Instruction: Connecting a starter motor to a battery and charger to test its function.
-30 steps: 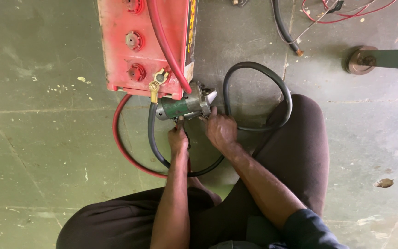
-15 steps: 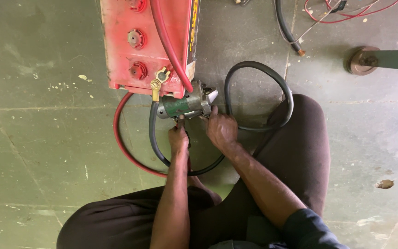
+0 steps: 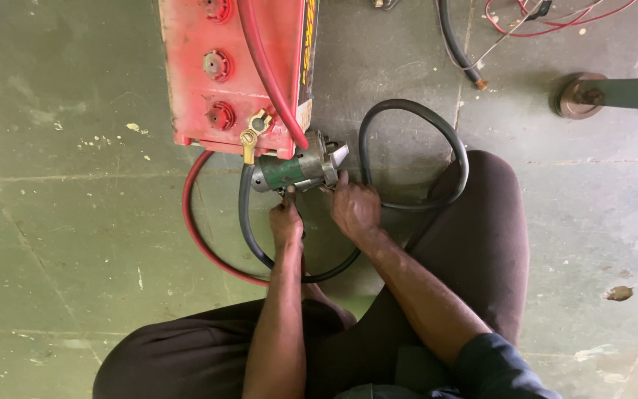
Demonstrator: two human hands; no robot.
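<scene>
Starter motor [image 3: 295,168], green body w/ grey metal nose, lies on the floor [image 3: 75,222] just above centre of frame, its upper side against the lower right corner of the red battery [image 3: 234,74]. We see our left hand [image 3: 286,222] right below the motor's middle, fingers curled tight round a small dark piece at the motor's underside; can't tell what that piece is. Our right hand [image 3: 354,208] sits just right of it, fingertips touching the motor's grey end, grip narrow; whether it pinches anything we can't tell. Black cable [image 3: 415,111] loops in a big arc at centre-right, passes by our right knee [image 3: 481,214] and runs under both wrists. Red cable [image 3: 193,229] curves from below the battery at centre-left toward our left forearm; another red lead crosses the battery top. Brass clamp [image 3: 248,140] sits at the battery's lower edge, near the motor's left end. Round metal disc [image 3: 579,96] lies upper right, well apart.
</scene>
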